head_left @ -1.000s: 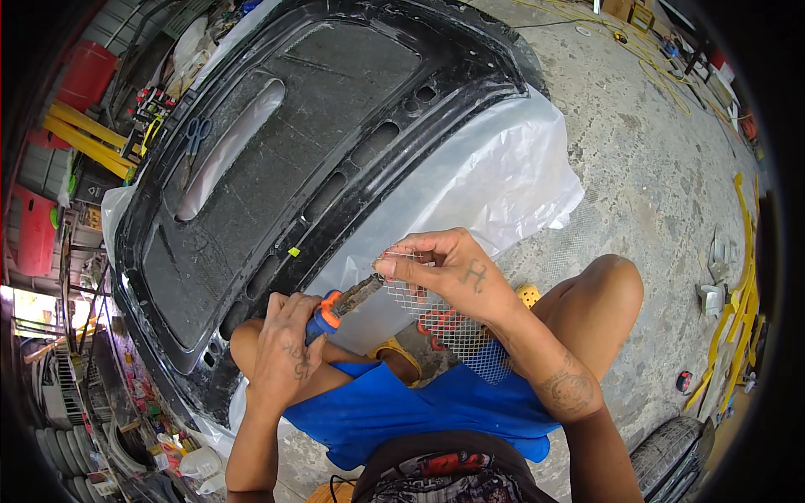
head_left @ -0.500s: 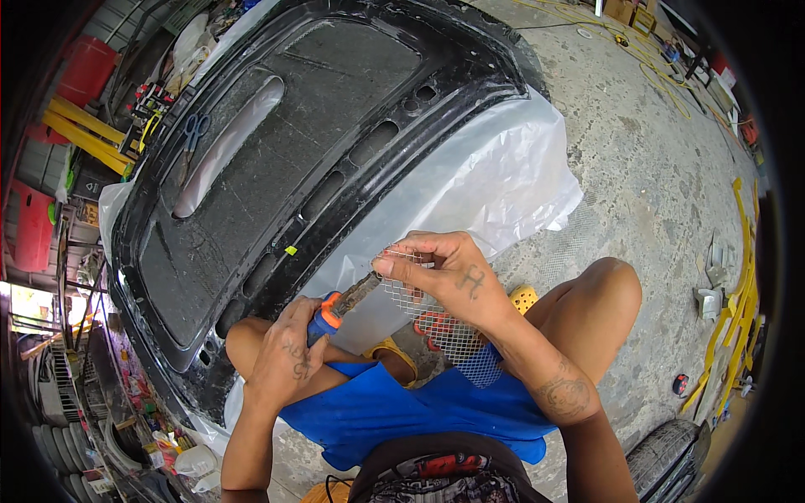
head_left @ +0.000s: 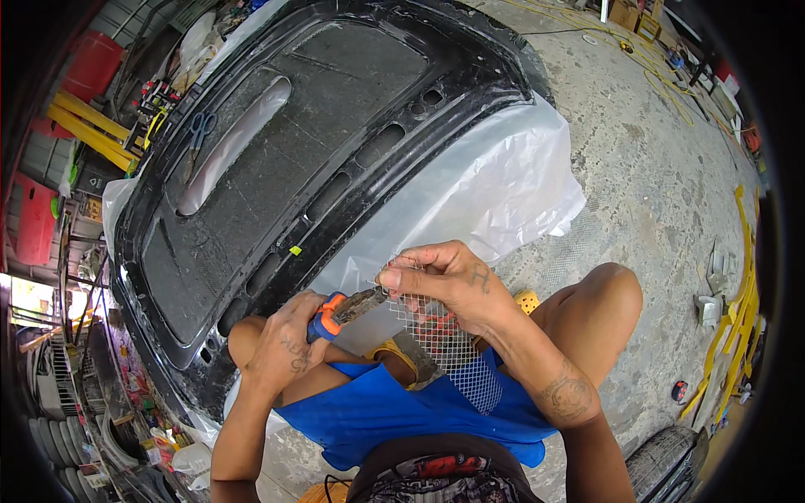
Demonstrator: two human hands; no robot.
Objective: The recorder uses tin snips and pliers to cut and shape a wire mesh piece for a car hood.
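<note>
While right hand (head_left: 463, 287) pinches mesh (head_left: 449, 345), boxes (head_left: 621, 11) beyond

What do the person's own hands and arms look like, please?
The left hand and right hand are ungloved, each with dark tattoo markings on its back. A larger, rounded tattoo marks the right forearm. No sleeves, watch or bracelets show.

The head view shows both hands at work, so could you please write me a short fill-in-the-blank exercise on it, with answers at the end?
1. The tool with the orange and blue grip is held in the person's ____.
2. The right hand holds wire mesh, whose lower end shows against shorts coloured ____.
3. The blue-handled ____ lie on the black panel.

Missing words: left hand; blue; scissors.
</note>
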